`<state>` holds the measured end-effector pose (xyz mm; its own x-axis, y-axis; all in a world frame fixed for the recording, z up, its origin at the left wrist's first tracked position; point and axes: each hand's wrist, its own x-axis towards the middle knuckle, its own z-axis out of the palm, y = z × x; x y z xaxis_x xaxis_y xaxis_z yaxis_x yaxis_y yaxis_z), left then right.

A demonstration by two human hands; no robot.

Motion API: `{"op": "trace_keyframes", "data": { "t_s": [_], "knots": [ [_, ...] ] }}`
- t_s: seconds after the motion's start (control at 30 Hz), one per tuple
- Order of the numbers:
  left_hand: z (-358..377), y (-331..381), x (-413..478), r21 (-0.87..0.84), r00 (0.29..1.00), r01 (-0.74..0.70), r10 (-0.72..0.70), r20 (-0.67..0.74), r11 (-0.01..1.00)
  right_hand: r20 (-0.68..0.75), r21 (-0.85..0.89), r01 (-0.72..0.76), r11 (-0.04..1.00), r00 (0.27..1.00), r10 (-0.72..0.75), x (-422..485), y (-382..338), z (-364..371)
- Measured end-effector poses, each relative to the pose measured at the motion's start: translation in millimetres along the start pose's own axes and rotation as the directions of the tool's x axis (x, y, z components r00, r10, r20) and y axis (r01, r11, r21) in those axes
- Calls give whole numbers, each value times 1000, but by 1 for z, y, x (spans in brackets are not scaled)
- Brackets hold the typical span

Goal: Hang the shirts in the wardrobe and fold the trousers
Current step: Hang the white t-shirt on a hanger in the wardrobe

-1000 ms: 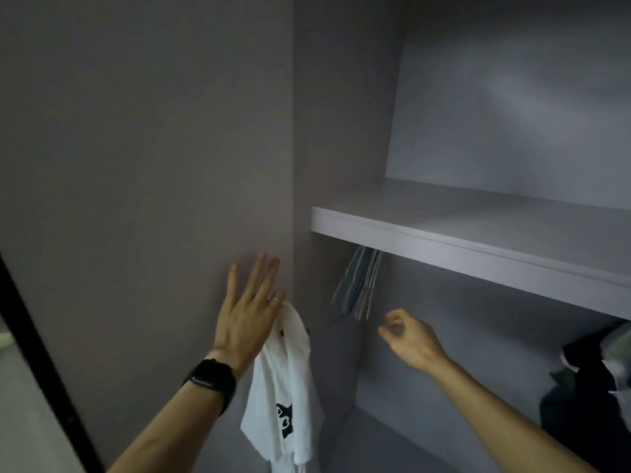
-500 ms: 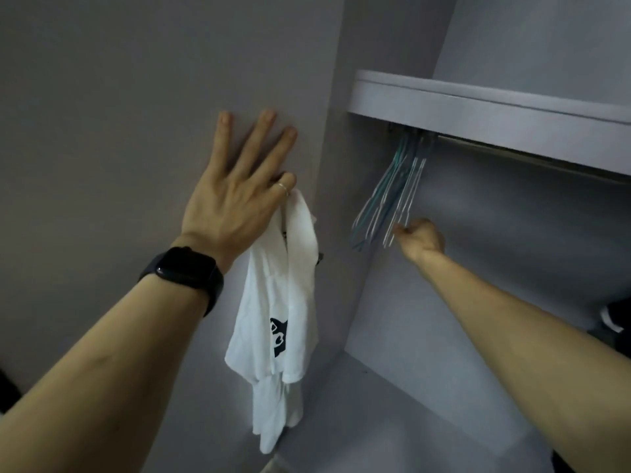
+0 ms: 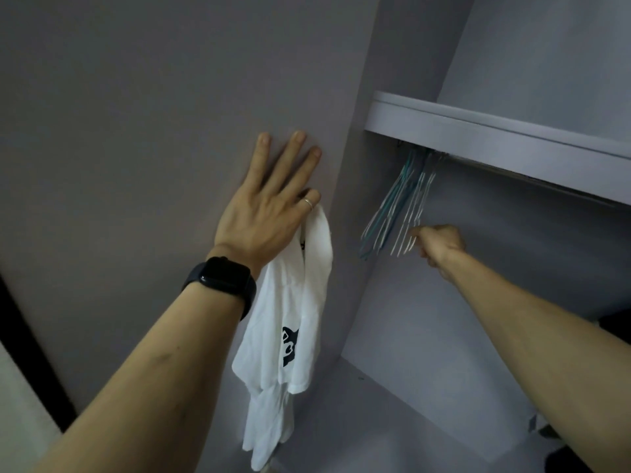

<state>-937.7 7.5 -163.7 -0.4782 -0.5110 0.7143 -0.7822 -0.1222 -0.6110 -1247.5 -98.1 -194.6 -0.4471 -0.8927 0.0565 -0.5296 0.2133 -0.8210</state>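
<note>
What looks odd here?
The white shirt dangles crumpled from the little finger of the left hand, which presses flat on the wardrobe panel. The hangers slant sideways, gripped low by the right hand.

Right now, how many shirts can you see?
1: the white shirt hangs from the left hand, against the wardrobe panel. Dark clothes at the right edge may hide others.

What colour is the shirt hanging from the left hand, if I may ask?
The shirt is white with a black print; head view shows it.
</note>
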Motion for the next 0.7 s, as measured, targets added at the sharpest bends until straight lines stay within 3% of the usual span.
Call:
{"op": "trace_keyframes", "data": {
  "t_s": [0.1,0.33,0.47,0.6,0.7],
  "knots": [
    [2,1,-2,7,999,-25,25,25,1000,-24,23,3,1000,1000,-3,2,-6,-9],
    [-1,-1,-3,-84,1000,-20,21,20,996,-262,-87,15,996,964,-37,-13,-24,-41],
    [-5,-5,-3,-227,999,-17,23,25,974,-259,-115,-50,992,966,19,-47,-2,-63],
    [-13,-11,-2,-335,995,-8,40,90,942,-245,-25,-74,997,967,66,-113,39,-85],
    [-31,-5,-3,-585,977,153,-33,211,797,-137,57,-66,996,988,73,-174,61,-104]
  ]
}}
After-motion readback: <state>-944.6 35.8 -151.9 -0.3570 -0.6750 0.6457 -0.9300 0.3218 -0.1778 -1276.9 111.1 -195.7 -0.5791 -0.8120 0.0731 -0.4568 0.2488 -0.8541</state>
